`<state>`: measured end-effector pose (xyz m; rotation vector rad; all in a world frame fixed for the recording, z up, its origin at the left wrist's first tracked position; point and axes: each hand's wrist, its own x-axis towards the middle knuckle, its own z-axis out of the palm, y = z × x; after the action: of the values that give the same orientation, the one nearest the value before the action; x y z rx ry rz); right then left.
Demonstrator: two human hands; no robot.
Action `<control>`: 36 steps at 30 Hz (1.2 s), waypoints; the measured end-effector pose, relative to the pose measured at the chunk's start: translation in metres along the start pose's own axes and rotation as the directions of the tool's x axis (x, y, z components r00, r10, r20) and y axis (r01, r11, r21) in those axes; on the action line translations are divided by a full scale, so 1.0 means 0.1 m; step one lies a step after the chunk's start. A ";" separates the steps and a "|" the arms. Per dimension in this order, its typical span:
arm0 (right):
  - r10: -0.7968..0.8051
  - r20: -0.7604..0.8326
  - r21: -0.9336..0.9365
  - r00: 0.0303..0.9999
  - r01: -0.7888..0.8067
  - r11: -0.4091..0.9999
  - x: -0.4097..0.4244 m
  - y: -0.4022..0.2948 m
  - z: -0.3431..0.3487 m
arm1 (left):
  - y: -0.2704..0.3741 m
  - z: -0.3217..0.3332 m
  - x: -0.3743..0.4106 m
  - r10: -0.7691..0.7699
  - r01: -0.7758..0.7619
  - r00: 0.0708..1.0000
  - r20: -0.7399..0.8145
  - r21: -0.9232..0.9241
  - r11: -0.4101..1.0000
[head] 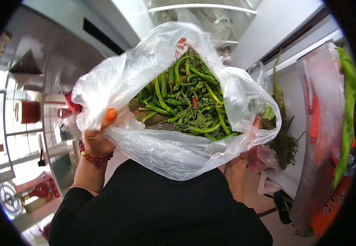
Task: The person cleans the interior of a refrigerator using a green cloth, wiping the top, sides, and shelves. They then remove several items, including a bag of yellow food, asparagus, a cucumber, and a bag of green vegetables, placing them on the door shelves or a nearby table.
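A translucent white plastic bag [165, 150] is spread open in front of my chest, and several green chili peppers [162, 107] with leafy stems and a few red bits show inside it. My left hand [99, 136] grips the bag's left rim, its fingers partly covered by the plastic; a red bead bracelet circles that wrist. An orange rounded object [110, 115], perhaps a fingertip cover, shows at the same hand. On the opposite side my right hand [253, 135] holds the rim, mostly hidden behind the plastic.
Ahead stands an open refrigerator with shelves [202, 6] and wrapped items. To the right, its door bins hold a dark green bitter gourd [282, 123], a red item in plastic and a long green pepper [348, 117]. A dark glossy surface [70, 55] and a window lie left.
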<state>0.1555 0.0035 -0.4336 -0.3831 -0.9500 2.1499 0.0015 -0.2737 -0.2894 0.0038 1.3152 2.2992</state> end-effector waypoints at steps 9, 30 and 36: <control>0.126 0.022 -0.099 0.992 -0.123 0.987 0.19 -0.09 -0.13 | -0.04 -0.43 -0.10 0.087 -0.081 0.979 0.184 -0.035 0.996; -0.350 -0.420 -0.250 0.837 0.265 0.932 -1.32 -0.41 0.58 | 0.31 -0.32 0.87 -0.090 0.170 0.783 0.616 -0.071 0.983; -0.512 -0.533 -0.418 0.673 0.317 0.851 -1.57 -0.10 0.85 | 0.20 -0.50 1.23 -0.197 0.404 0.519 0.832 -0.036 0.914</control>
<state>0.2230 -0.1506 -0.3717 -0.8775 -0.8439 1.3007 -0.1267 -0.2720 -0.3285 0.6456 0.4902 1.7286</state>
